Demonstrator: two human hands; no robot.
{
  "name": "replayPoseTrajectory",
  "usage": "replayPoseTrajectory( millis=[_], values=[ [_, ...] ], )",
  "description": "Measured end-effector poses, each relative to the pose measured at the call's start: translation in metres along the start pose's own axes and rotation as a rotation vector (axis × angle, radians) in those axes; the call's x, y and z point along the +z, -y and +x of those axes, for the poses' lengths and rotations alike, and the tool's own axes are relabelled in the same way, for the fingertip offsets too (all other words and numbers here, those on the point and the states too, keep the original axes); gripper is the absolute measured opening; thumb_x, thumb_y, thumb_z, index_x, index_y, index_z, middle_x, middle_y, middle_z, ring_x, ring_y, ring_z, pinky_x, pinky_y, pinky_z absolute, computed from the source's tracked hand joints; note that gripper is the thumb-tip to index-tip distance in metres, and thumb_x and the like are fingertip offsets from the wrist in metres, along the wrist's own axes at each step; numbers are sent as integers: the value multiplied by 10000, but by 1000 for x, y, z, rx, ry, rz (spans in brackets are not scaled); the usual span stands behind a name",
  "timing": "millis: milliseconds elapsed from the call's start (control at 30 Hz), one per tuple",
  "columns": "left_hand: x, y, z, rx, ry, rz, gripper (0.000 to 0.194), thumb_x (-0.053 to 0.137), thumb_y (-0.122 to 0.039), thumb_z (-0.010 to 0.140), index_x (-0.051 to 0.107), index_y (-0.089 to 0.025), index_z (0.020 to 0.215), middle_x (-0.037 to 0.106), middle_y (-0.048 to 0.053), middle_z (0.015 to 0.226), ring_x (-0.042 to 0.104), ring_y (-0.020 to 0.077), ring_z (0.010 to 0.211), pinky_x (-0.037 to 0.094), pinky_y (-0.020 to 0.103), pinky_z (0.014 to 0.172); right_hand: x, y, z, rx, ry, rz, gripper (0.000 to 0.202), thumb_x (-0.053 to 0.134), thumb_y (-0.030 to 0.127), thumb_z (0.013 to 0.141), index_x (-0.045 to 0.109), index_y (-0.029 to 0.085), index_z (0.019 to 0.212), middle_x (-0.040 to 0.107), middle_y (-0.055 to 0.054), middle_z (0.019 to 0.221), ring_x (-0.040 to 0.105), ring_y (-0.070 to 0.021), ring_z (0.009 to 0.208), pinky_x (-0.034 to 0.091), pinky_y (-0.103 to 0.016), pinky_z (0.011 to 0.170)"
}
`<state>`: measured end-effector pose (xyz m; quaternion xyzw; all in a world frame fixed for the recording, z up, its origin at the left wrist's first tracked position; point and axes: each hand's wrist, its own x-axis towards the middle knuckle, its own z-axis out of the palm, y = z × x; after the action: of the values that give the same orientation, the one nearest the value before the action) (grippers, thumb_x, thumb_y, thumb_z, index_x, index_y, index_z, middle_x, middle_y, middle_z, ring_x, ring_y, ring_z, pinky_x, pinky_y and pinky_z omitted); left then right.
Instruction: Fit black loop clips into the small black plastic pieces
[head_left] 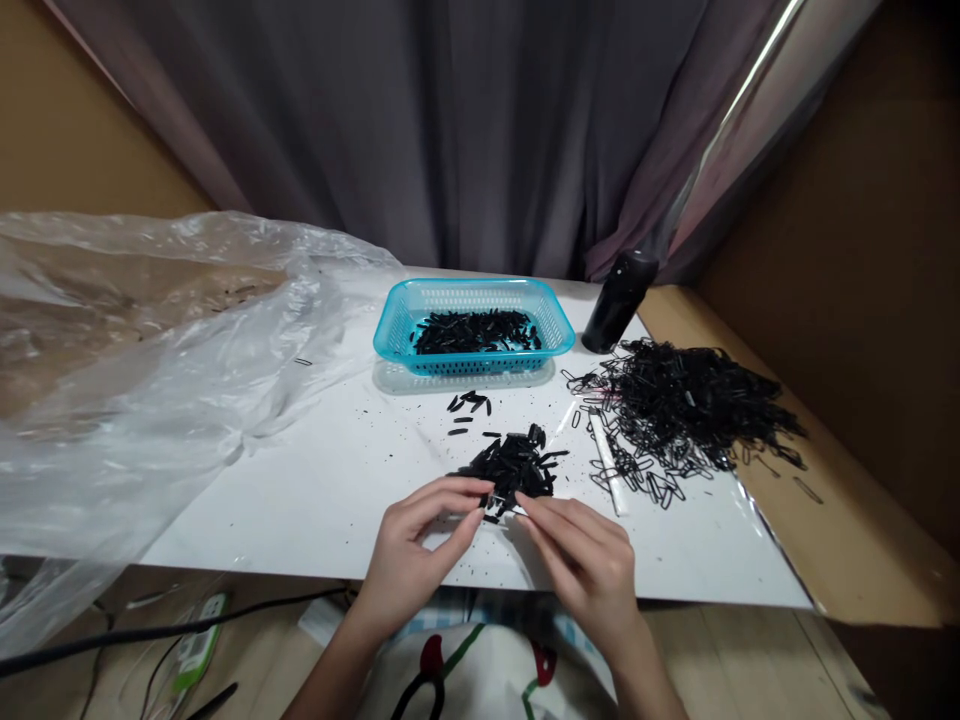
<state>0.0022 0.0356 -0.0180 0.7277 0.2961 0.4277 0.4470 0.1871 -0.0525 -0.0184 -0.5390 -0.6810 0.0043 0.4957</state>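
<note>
My left hand (427, 545) and my right hand (581, 560) meet close together near the front of the white tabletop, thumbs and fingertips pinched. Something small, with a thin pale line showing, lies between the fingertips, but its kind is too small to make out. Right behind the fingers is a heap of short black strips (517, 460). Several loose black strips (471, 402) lie farther back. More of them fill the bottom of a blue plastic basket (386, 325). To the right spreads a tangled pile of thin black wire loops (675, 400).
A black bottle-like cylinder (619, 303) stands behind the loops, and a clear strip like a ruler (607, 465) lies beside them. Crumpled clear plastic sheeting (247, 350) covers the left side. Cardboard (847, 520) borders the right. Below the table are a black cable (247, 610) and a green-and-white power strip (199, 645).
</note>
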Motion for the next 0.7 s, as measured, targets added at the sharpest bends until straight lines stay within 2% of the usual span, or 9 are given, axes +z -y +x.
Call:
replayPoseTrajectory(
  millis=[267,700],
  values=[
    [0,0,0,-29,2,16,163,658,-95,876,752,-223,840,795,57,1011,759,177,969,636,215,783,2,0,0,-18,4,-13,296,634,80,946,719,175,1213,797,-64,978,730,-167,791,630,-305,689],
    [1,1,0,-32,14,31,168,645,-96,880,742,-230,848,793,46,1025,758,166,970,629,203,780,2,-2,-1,-34,40,-70,287,618,92,960,704,160,1226,797,-73,991,725,-177,794,625,-314,681]
  ],
)
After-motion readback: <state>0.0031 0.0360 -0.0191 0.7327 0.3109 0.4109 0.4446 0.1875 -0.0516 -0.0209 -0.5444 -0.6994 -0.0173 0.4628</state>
